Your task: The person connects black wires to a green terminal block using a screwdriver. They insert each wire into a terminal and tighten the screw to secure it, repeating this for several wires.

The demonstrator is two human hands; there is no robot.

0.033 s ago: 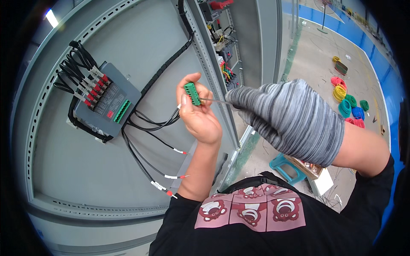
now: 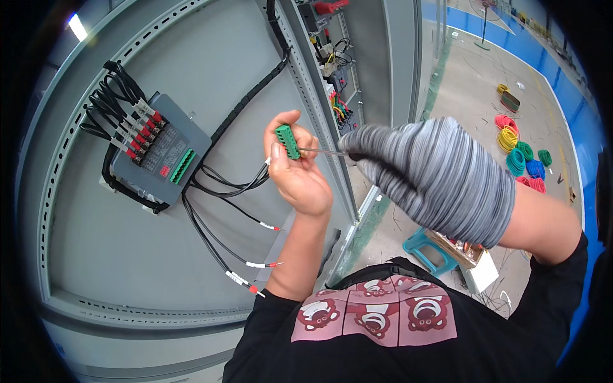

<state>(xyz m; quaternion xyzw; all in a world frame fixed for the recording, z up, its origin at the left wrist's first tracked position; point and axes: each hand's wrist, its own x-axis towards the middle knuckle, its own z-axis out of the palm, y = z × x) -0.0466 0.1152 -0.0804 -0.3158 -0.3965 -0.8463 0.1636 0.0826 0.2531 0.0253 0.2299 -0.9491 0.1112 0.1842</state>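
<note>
My bare left hand (image 2: 304,185) pinches a small green terminal block (image 2: 287,140) between thumb and fingers, in front of the grey panel. Black wires (image 2: 246,186) run up to this hand, their ends hidden behind it. On my right hand (image 2: 440,182) is a grey striped knit glove; its fingers are closed around a screwdriver (image 2: 324,151). Only the thin metal shaft shows, its tip against the block's right side; the handle is hidden in the glove. Below my left hand hang loose black wires (image 2: 239,256) with white markers and red ferrules.
A grey module (image 2: 159,150) with several black wires and a green socket (image 2: 182,167) is mounted on the panel (image 2: 128,255). A black cable bundle (image 2: 246,99) crosses it. Right of me stand a blue stool (image 2: 429,250) and coloured wire coils (image 2: 516,153) on the floor.
My gloved right hand has turned very slightly around the screwdriver. The left hand and the terminal block look nearly unmoved.
</note>
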